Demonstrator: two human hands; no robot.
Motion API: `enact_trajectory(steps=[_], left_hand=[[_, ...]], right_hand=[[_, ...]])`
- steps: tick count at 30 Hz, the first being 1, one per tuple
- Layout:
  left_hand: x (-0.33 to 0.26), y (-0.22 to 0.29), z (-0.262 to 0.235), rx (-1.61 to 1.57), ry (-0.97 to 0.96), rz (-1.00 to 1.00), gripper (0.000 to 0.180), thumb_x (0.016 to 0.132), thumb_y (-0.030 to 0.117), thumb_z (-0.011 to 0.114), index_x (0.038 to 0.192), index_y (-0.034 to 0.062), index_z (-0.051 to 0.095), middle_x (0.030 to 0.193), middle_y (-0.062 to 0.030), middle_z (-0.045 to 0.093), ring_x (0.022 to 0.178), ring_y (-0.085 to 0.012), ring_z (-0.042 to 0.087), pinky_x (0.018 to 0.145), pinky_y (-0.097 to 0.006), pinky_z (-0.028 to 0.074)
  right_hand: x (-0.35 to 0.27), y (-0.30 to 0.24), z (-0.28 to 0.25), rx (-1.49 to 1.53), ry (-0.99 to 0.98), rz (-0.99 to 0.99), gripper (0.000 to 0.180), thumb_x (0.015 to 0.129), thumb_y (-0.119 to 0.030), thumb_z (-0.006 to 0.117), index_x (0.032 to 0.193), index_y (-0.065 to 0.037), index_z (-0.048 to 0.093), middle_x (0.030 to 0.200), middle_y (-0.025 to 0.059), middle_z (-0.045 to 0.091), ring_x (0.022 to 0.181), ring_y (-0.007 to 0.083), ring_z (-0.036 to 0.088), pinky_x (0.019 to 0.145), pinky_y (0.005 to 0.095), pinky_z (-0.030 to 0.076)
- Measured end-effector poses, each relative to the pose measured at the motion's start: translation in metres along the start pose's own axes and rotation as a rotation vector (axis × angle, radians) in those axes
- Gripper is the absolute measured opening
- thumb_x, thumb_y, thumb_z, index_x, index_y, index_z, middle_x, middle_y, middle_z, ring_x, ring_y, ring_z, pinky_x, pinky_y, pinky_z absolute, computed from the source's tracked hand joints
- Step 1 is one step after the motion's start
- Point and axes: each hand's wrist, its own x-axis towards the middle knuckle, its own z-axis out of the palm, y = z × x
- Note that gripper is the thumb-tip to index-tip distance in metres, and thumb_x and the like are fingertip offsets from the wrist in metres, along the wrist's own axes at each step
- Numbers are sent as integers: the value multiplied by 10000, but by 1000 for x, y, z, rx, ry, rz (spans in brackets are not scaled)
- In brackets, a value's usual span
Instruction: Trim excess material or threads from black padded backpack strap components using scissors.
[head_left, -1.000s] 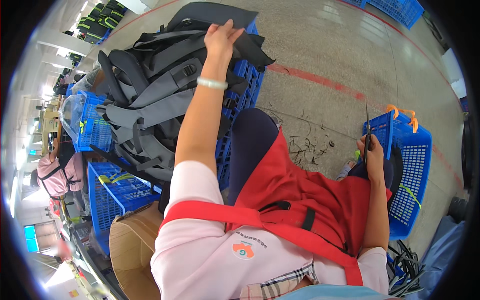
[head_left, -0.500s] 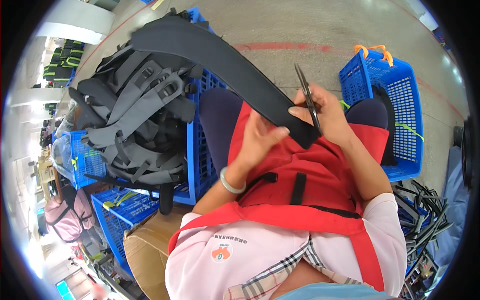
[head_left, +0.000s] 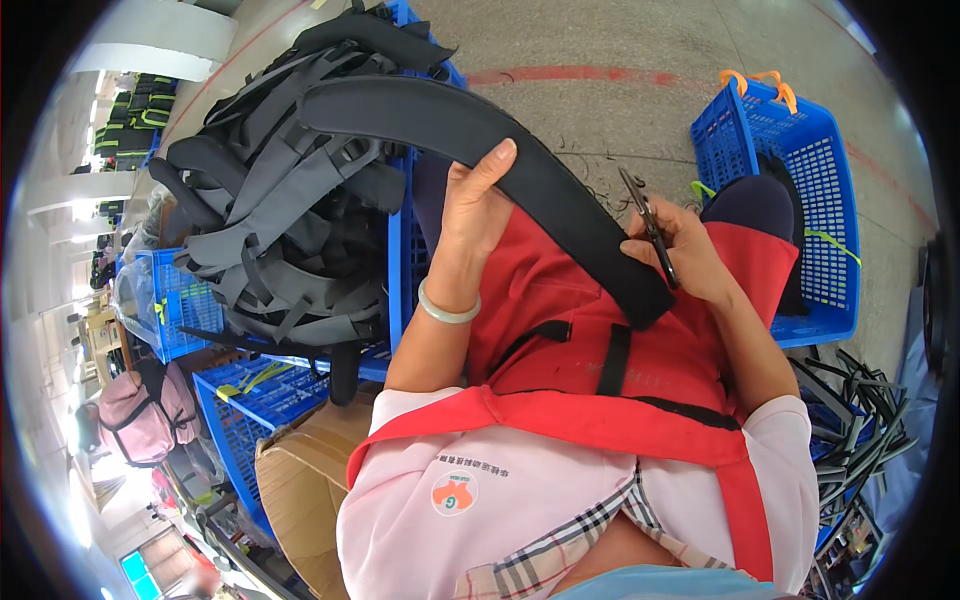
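Note:
A long, curved black padded strap (head_left: 545,190) stretches from the heap of straps at the left to above my red apron (head_left: 535,275). My left hand (head_left: 474,210) grips it near the middle, the thumb on top and the fingers hidden underneath. At its near right end, my right hand (head_left: 688,248) is closed around dark metal thread snips (head_left: 652,230), which point up and away. The right thumb and fingertips also touch the strap's edge there.
Left of me, a blue crate (head_left: 398,270) carries a high heap of grey and black backpack straps (head_left: 270,205). Another blue crate (head_left: 838,250) with dark pieces stands at the right. Near it lie dark strips (head_left: 855,420). A cardboard box (head_left: 300,490) sits at lower left.
My left hand has moved up along the strap, away from its near end, and its thumb now presses on top. The snips and right hand have shifted slightly right and nearer.

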Motion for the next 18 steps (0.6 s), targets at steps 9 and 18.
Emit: enact_trajectory(steps=[9, 18], left_hand=[[1, 5, 10, 56, 17, 31, 104, 858, 37, 676, 956, 73, 673, 919, -24, 680, 843, -133, 642, 799, -288, 514], [-4, 5, 23, 91, -73, 16, 119, 850, 22, 677, 966, 50, 672, 917, -36, 684, 829, -135, 646, 783, -283, 515]], right_hand=[[0, -3, 6, -108, 71, 58, 238, 805, -100, 752, 911, -45, 546, 796, -44, 481, 757, 49, 447, 685, 213, 386], [5, -45, 23, -365, 171, 21, 750, 651, -342, 850, 1220, -38, 467, 990, 31, 564, 825, 114, 483, 729, 269, 428]])
